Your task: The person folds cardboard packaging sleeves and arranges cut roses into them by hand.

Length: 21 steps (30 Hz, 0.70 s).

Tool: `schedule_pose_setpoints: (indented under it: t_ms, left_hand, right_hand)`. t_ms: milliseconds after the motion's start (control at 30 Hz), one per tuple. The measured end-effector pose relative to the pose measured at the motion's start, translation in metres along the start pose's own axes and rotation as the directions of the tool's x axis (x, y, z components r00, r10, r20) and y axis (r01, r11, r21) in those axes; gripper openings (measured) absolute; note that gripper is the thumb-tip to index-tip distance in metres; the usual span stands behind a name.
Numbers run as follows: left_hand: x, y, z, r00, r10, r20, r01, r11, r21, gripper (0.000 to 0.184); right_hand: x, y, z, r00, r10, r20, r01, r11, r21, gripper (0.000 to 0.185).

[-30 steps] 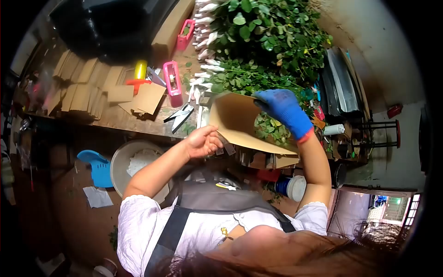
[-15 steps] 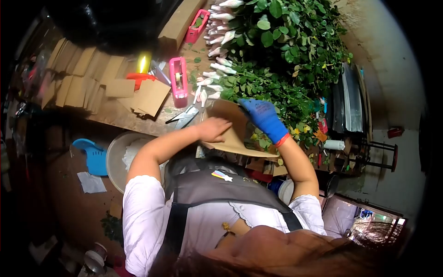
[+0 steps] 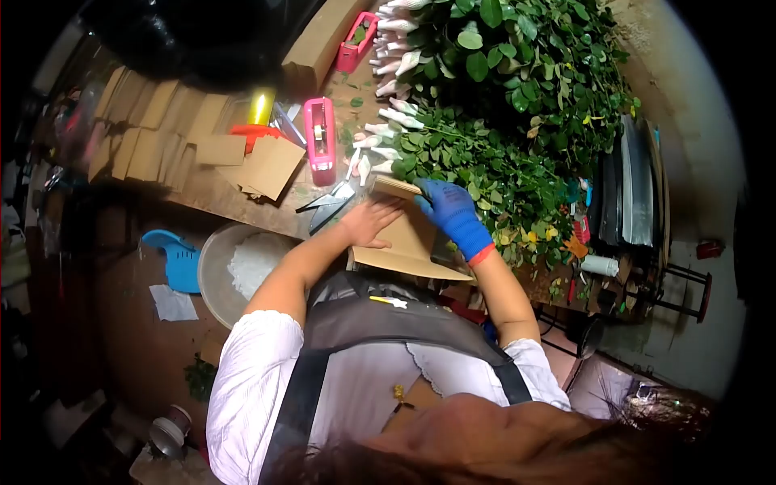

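A sheet of brown cardboard lies at the table's near edge in front of my apron. Its far edge is bent up into a narrow fold, and its near flap stands up toward me. My left hand, bare, rests flat on the sheet with the fingers stretched out. My right hand, in a blue glove, is closed on the folded far edge at the right; its fingertips are partly hidden. Scissors with open blades lie just left of my left hand.
Leafy stems with white-wrapped heads are piled beyond the cardboard. Pink tape dispensers stand to the left, near loose cardboard pieces and stacked cardboard. Below the table edge are a tub and a blue chair.
The cardboard's far edge has been bent over into a fold. My gloved right hand has moved slightly left and nearer to me, holding that edge. My left hand stays flat on the sheet.
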<state>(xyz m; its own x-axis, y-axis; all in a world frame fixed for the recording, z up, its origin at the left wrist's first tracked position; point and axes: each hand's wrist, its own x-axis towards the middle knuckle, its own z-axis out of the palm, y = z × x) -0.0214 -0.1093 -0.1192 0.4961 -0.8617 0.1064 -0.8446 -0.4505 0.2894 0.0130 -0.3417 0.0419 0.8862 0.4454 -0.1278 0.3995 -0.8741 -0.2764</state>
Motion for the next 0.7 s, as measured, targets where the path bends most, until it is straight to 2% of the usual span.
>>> schedule_pose_setpoints:
  t_ms: [67, 100, 133, 167, 200, 233, 300, 333, 400, 433, 467, 500, 533, 567, 633, 700]
  left_hand:
    - [0.007, -0.004, -0.016, 0.996, -0.034, 0.079, 0.034, 0.999, 0.01, 0.095]
    - [0.012, -0.004, -0.02, 0.975, -0.045, 0.216, 0.042, 0.999, 0.018, 0.096]
    - [0.018, -0.004, -0.024, 0.935, -0.056, 0.35, 0.049, 0.998, 0.026, 0.096]
    - [0.02, -0.004, -0.025, 0.875, -0.068, 0.479, 0.057, 0.998, 0.036, 0.097]
    - [0.008, -0.006, -0.008, 0.993, -0.044, 0.114, 0.049, 0.998, -0.04, 0.096]
    - [0.005, -0.007, -0.002, 0.996, -0.032, 0.081, 0.033, 0.999, -0.009, 0.096]
    - [0.007, -0.008, 0.003, 1.0, -0.009, 0.009, 0.009, 0.998, 0.058, 0.095]
    - [0.006, -0.006, -0.009, 0.999, -0.014, 0.038, 0.015, 1.0, -0.02, 0.092]
    - [0.015, -0.017, 0.029, 0.987, 0.038, -0.158, -0.002, 0.975, 0.223, 0.084]
    - [0.013, -0.017, 0.045, 0.97, 0.092, -0.227, -0.011, 0.942, 0.335, 0.08]
    - [0.018, -0.023, 0.045, 0.907, 0.185, -0.378, -0.025, 0.92, 0.39, 0.063]
    - [0.018, -0.024, 0.041, 0.888, 0.194, -0.417, -0.027, 0.927, 0.374, 0.062]
    - [0.016, -0.025, 0.032, 0.923, 0.14, -0.359, -0.041, 0.962, 0.27, 0.062]
    - [0.013, -0.024, 0.023, 0.953, 0.084, -0.292, -0.043, 0.989, 0.145, 0.061]
    - [0.006, -0.021, 0.001, 0.988, -0.021, -0.155, 0.008, 0.997, -0.08, 0.06]
    - [0.006, -0.017, -0.008, 0.994, -0.08, -0.077, 0.062, 0.976, -0.21, 0.058]
  right_hand:
    - [-0.015, -0.035, -0.041, 0.944, -0.207, -0.258, 0.18, 0.976, -0.123, 0.06]
    - [-0.027, -0.055, -0.054, 0.878, -0.313, -0.363, 0.256, 0.947, -0.196, 0.066]
    - [-0.036, -0.069, -0.059, 0.944, -0.269, -0.19, 0.276, 0.961, 0.011, 0.072]
    - [-0.044, -0.081, -0.059, 0.968, -0.252, -0.001, 0.246, 0.944, 0.218, 0.078]
    - [-0.051, -0.091, -0.05, 0.948, -0.23, 0.22, 0.158, 0.94, 0.302, 0.078]
    - [-0.057, -0.093, -0.018, 0.919, -0.252, 0.303, 0.177, 0.951, 0.254, 0.071]
    - [-0.046, -0.11, 0.017, 0.898, -0.124, 0.423, 0.133, 0.991, 0.008, 0.058]
    - [-0.044, -0.112, 0.016, 0.89, -0.145, 0.432, 0.159, 0.987, 0.003, 0.056]
    - [-0.033, -0.118, 0.008, 0.869, -0.203, 0.451, 0.229, 0.973, -0.003, 0.052]
    - [-0.026, -0.127, 0.011, 0.896, -0.297, 0.331, 0.263, 0.954, 0.144, 0.052]
    - [-0.01, -0.135, 0.014, 0.911, -0.363, 0.194, 0.305, 0.912, 0.275, 0.053]
    - [0.012, -0.143, 0.017, 0.911, -0.41, 0.046, 0.362, 0.848, 0.388, 0.054]
    - [0.039, -0.157, 0.023, 0.871, -0.469, -0.144, 0.49, 0.843, 0.221, 0.051]
    - [0.07, -0.174, 0.03, 0.783, -0.535, -0.316, 0.572, 0.82, 0.029, 0.049]
    - [0.133, -0.186, 0.07, 0.717, -0.627, -0.304, 0.56, 0.778, -0.285, 0.041]
    - [0.174, -0.19, 0.117, 0.751, -0.612, -0.247, 0.528, 0.782, -0.332, 0.036]
